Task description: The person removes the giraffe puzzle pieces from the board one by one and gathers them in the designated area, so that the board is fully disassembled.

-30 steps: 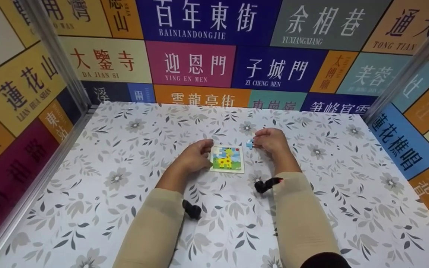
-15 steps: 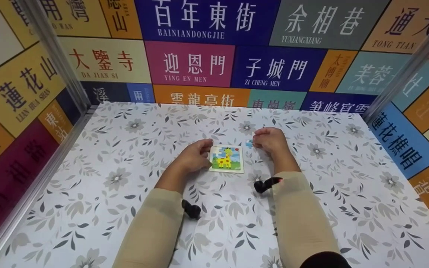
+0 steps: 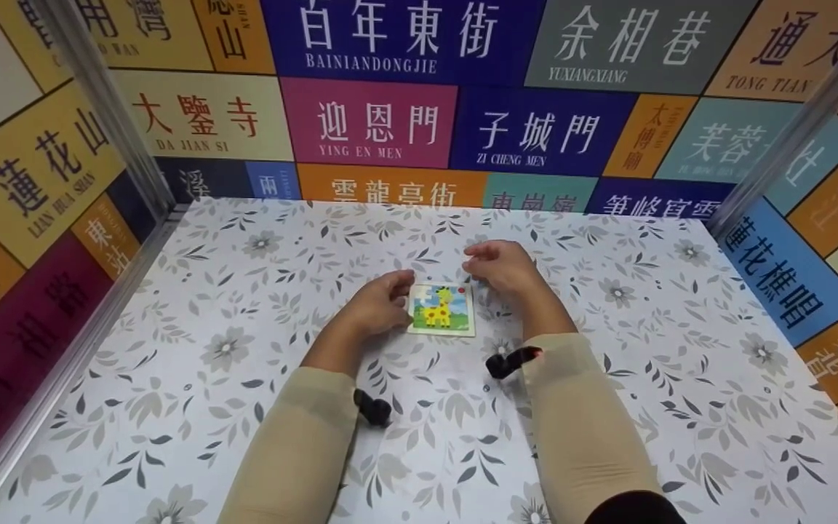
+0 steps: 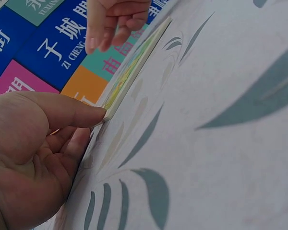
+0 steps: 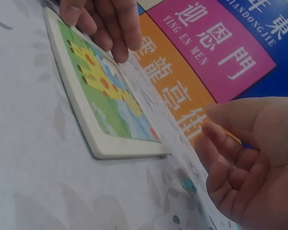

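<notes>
My left hand [image 3: 379,306] holds the left side of a small square giraffe puzzle [image 3: 442,317] lying on the table. Its thumb is at the near corner and its fingers are along the far side in the left wrist view. The board has a pale frame, and a pale patch shows at the picture's upper left. My right hand [image 3: 510,269] hovers just right of the puzzle's top corner, fingers loosely bent. Nothing shows between its thumb and forefinger in the right wrist view. A small, blurred teal piece [image 5: 188,185] lies on the cloth beside that hand.
A white cloth [image 3: 244,407] with grey flowers and leaves covers the table. Panels of coloured signs [image 3: 375,120] stand behind and at both sides. A black wrist device [image 3: 512,362] sticks out from the right sleeve, another [image 3: 372,407] from the left.
My right hand has moved left and slightly away, nearer the puzzle's upper right corner. The blue piece seen at its fingertips is now out of sight in the head view. My left hand stays put.
</notes>
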A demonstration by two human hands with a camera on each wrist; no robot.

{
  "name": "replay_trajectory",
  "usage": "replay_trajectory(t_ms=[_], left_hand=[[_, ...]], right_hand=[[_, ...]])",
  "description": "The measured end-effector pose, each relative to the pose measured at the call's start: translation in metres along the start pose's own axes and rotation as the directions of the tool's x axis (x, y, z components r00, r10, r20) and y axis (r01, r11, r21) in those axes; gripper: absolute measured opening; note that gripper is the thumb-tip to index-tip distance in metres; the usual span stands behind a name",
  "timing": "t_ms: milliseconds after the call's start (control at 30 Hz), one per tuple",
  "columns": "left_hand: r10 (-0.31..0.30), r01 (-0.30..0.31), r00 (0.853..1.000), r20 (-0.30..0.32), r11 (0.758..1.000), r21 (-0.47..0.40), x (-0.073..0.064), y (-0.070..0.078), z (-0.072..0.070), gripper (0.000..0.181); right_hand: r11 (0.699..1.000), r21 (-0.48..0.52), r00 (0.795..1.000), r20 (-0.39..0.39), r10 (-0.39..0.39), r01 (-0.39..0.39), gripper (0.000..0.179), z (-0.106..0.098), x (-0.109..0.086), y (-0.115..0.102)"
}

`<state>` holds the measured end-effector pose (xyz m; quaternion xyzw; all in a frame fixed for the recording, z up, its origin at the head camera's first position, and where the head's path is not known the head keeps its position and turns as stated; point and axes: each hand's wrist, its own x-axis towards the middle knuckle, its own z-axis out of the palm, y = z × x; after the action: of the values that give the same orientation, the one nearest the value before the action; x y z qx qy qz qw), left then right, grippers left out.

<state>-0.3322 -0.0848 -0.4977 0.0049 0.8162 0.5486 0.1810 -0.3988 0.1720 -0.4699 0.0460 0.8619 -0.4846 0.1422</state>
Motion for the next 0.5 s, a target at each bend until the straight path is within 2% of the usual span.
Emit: replay_trajectory(t_ms=[167, 400, 500], left_hand=[[0.010, -0.010, 1.000, -0.001, 1.000, -0.008, 0.000, 0.000, -0.001, 0.090], [-0.037, 0.037, 0.999, -0.002, 0.999, 0.014, 0.000, 0.002, 0.000, 0.089], [-0.024, 0.024, 1.000, -0.001, 1.000, 0.018, 0.001, 0.001, -0.001, 0.089]], right_hand=[[1.000, -0.022, 0.998, 0.061, -0.007, 0.008, 0.042, 0.008, -0.003, -0.010], [0.982, -0.133, 0.986, 0.121, -0.118, 0.134, 0.044, 0.016, -0.008, -0.018], [0.974, -0.167, 0.981, 0.147, -0.130, 0.154, 0.044, 0.020, -0.009, -0.019]])
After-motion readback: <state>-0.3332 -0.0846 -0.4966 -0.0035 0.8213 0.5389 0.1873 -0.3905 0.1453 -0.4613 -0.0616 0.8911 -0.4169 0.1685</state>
